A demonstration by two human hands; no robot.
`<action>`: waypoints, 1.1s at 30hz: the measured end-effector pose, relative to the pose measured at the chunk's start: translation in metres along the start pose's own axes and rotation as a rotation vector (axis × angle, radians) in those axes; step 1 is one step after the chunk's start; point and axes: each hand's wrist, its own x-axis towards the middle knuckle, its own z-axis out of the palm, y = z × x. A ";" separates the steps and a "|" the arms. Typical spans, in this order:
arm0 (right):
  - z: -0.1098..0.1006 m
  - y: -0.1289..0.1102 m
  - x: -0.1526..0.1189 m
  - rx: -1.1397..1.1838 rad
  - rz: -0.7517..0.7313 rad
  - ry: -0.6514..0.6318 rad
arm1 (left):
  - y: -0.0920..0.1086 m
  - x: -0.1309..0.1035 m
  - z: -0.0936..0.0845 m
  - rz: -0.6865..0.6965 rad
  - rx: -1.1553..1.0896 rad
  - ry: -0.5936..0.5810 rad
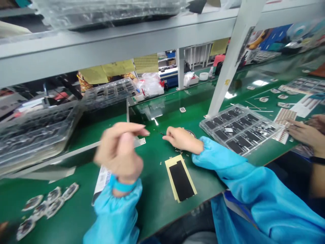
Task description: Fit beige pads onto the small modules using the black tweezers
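Note:
My left hand (121,149), blurred by motion, is raised over the bench with its index finger stretched out and thumb apart; nothing shows in it. My right hand (183,139) is closed, its fingers pinched, and a thin dark tip (163,133) sticks out towards the left; the rest of that tool is hidden. Behind the right hand, a round dark object (191,133) shows only in part. Nearer me lies a black rectangular sheet (181,181) on yellow backing paper (170,176). Tiny pale bits (187,155) are scattered around. A white box with print (101,179) lies partly behind my left wrist.
A clear tray of black rectangular parts (238,127) sits to the right, beyond a white post (228,67). Stacked trays (38,135) stand at left, above several small wrapped parts (48,203). A shelf beam (114,47) crosses overhead. A co-worker's hands (304,132) are at far right.

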 end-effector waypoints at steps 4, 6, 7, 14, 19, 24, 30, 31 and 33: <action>-0.016 0.046 -0.009 0.272 0.047 0.239 | -0.086 -0.013 0.084 -0.326 -0.104 -0.570; -0.015 0.059 -0.010 0.321 0.076 0.308 | -0.139 -0.015 0.135 -0.374 0.003 -0.710; -0.013 0.062 -0.009 0.345 0.091 0.321 | -0.163 -0.015 0.160 -0.378 0.047 -0.717; -0.013 0.057 -0.009 0.519 0.124 0.348 | -0.247 0.003 0.279 -0.240 0.246 -0.973; -0.014 0.052 -0.011 0.700 0.058 0.298 | -0.265 0.012 0.287 -0.135 0.352 -1.198; 0.004 0.047 -0.016 0.796 0.012 0.147 | -0.256 0.000 0.225 -0.179 0.541 -1.212; 0.025 0.047 -0.024 0.413 -0.218 0.077 | -0.233 -0.023 0.123 -0.292 0.638 -1.030; 0.025 0.046 -0.025 0.379 -0.225 0.081 | -0.229 -0.026 0.109 -0.327 0.633 -0.984; 0.021 0.043 -0.027 0.401 -0.199 0.088 | -0.219 -0.032 0.083 -0.404 0.605 -0.876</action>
